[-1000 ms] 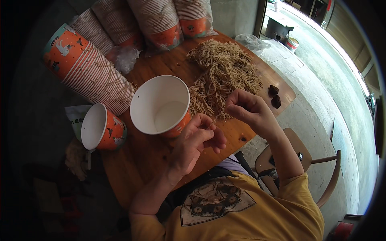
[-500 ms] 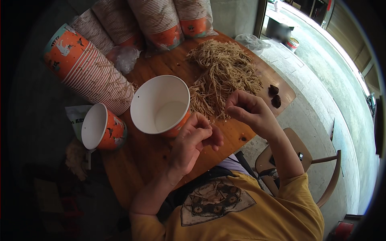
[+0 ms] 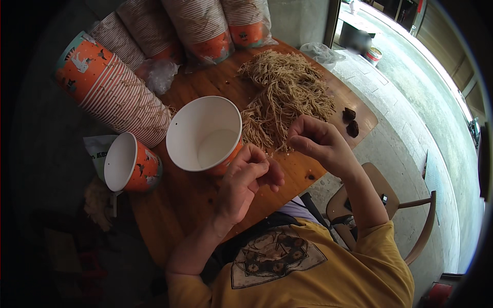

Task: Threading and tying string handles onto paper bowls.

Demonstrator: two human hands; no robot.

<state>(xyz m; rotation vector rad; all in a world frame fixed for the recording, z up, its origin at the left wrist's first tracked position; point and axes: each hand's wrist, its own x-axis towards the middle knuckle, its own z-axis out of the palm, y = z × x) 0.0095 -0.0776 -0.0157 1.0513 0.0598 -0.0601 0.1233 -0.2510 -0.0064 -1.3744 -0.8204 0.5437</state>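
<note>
My left hand (image 3: 243, 179) is raised over the near part of the table, its thumb and forefinger pinched together and the other fingers loosely curled. What it pinches, if anything, is too small to make out. To its right my right hand (image 3: 317, 143) is also in a pinch, at the near edge of a heap of thin tan strands (image 3: 290, 84). Nothing between its fingertips can be told apart. Just beyond my left hand stands a big orange paper tub (image 3: 204, 133) with a white inside, tilted toward me. A small dark speck marks its inner wall.
A smaller orange tub (image 3: 121, 163) lies tipped at the left table edge. Behind it leans a long nested stack of tubs (image 3: 115, 92); more bagged stacks (image 3: 197, 25) stand at the back. Two dark lumps (image 3: 351, 122) lie at the right. A chair (image 3: 367, 192) stands beside the table.
Both hands hold almost the same pose and place. My left hand has shifted very slightly to the left, and the big tub has moved a hair with it.
</note>
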